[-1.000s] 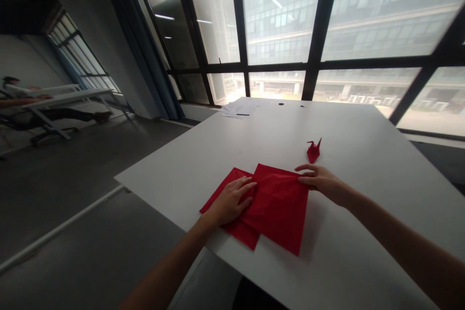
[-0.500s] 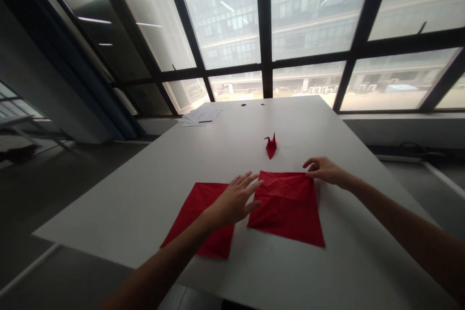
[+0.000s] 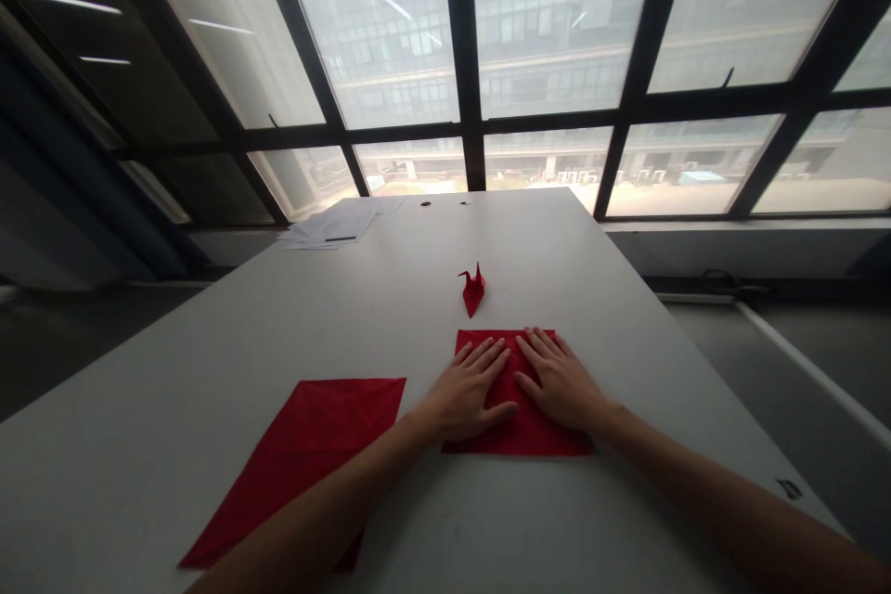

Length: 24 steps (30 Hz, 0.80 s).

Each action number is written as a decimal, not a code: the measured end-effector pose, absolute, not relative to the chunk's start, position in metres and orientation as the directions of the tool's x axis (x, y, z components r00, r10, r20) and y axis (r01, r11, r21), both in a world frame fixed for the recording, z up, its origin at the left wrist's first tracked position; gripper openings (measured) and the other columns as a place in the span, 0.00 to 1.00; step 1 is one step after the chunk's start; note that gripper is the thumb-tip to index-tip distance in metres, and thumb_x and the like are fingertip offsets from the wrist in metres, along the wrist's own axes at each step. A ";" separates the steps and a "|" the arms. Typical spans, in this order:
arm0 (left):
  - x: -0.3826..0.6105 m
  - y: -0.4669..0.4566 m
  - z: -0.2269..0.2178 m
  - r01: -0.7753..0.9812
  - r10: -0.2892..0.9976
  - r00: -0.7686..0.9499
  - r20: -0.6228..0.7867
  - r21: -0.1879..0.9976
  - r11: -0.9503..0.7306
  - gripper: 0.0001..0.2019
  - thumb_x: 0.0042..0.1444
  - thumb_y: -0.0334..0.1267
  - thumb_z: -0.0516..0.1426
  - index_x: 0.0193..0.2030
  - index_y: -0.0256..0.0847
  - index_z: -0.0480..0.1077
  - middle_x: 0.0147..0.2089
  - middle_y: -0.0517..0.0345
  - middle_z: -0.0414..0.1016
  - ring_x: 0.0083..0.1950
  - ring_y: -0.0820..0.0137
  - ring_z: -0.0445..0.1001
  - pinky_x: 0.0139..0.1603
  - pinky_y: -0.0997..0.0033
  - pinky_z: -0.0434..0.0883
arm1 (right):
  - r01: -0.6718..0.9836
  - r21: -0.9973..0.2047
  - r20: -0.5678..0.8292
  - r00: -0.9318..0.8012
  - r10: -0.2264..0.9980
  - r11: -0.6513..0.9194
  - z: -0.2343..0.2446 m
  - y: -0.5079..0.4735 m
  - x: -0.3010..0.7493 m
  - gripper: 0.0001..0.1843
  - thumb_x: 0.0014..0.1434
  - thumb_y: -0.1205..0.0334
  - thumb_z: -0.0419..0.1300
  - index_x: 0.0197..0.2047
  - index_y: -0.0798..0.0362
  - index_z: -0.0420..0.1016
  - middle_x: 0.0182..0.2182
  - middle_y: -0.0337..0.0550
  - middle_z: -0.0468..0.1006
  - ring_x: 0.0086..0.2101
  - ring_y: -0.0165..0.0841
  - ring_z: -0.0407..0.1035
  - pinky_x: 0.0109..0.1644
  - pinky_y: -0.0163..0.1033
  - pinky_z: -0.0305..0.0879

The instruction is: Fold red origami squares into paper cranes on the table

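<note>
A creased red paper square [image 3: 508, 438] lies flat on the white table, partly covered by both hands. My left hand [image 3: 473, 392] rests open on its left half, fingers spread and pointing away from me. On the right half, my right hand [image 3: 561, 382] also presses flat with its fingers apart. To the left lies a second red paper square [image 3: 299, 445], creased too; my left forearm crosses over its lower right part. Beyond the sheet under my hands stands a small folded red paper crane [image 3: 474, 290], which neither hand touches.
The white table [image 3: 390, 297] reaches toward large windows [image 3: 549, 19] with dark frames. White papers [image 3: 334, 223] with a dark pen-like object [image 3: 341, 239] lie at its far left corner. A small dark mark or label [image 3: 789, 488] shows near the right edge.
My right hand has come from the sheet's top right corner down onto the paper. My left hand has settled flat on it. The sheet sits straighter, and the view has turned right.
</note>
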<state>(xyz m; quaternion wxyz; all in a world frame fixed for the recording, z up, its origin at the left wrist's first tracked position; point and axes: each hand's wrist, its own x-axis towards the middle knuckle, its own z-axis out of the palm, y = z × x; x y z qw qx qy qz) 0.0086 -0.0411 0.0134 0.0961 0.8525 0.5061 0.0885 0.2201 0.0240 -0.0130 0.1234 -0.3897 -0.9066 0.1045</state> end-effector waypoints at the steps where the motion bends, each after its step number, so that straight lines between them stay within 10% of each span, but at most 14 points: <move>1: 0.007 -0.042 0.015 0.850 0.883 0.467 0.049 0.249 -0.464 0.40 0.63 0.64 0.47 0.75 0.47 0.41 0.76 0.53 0.42 0.77 0.59 0.39 0.74 0.52 0.41 | 0.697 -0.277 0.129 -0.656 0.744 0.662 -0.013 0.025 0.222 0.38 0.66 0.45 0.49 0.73 0.57 0.49 0.72 0.54 0.46 0.70 0.43 0.38 0.72 0.51 0.33; 24: 0.004 -0.063 0.014 0.883 0.916 0.400 0.035 0.254 -0.395 0.39 0.60 0.63 0.53 0.74 0.59 0.42 0.77 0.59 0.37 0.76 0.52 0.38 0.73 0.41 0.40 | 0.725 -0.291 0.093 -0.628 0.773 0.624 -0.011 0.007 0.240 0.42 0.64 0.39 0.50 0.73 0.52 0.47 0.72 0.51 0.43 0.70 0.46 0.36 0.72 0.58 0.33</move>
